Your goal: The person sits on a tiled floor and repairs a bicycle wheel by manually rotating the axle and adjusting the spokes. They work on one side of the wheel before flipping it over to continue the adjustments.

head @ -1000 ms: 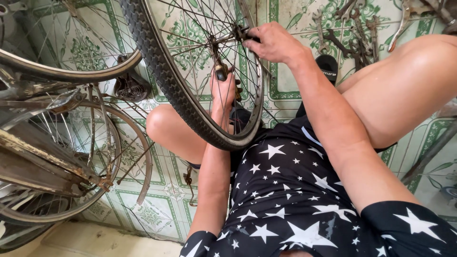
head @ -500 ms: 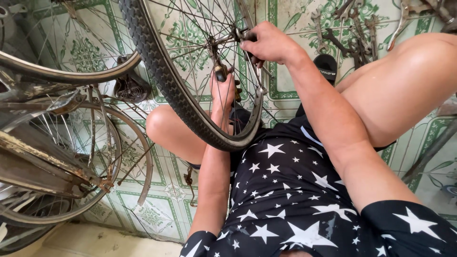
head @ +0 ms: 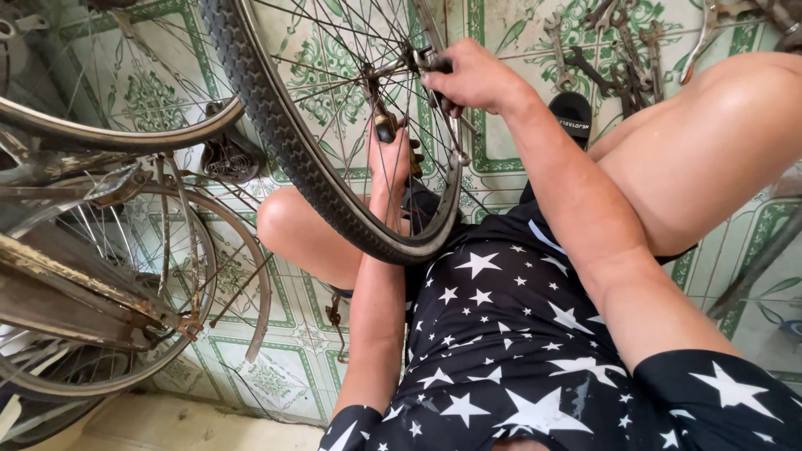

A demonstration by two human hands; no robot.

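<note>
A tiled floor [head: 501, 159] with green patterns fills the background. At the left, an old bicycle [head: 92, 276] with a rusted frame and mudguard is seen, its pedal [head: 227, 154] just beside the wheel's tyre. In the middle, a spoked wheel [head: 334, 167] with a black tyre is held upright between the knees, its near rim resting against the star-printed black clothes [head: 518, 334]. The right hand [head: 474, 79] is placed at the hub [head: 422, 60], on the right side of the wheel; its grip is closed round a small metal part there, though what exactly is clasped cannot be told. The left hand [head: 391, 163] is reached up behind the spokes, on the wheel's left side; its fingers are closed on a dark-handled tool [head: 386, 127] pointed toward the hub. At the far right, a black sandal [head: 572, 113] is seen, and beyond it a scatter of spanners [head: 610, 50] and pliers [head: 710, 29] is laid on the floor.
</note>
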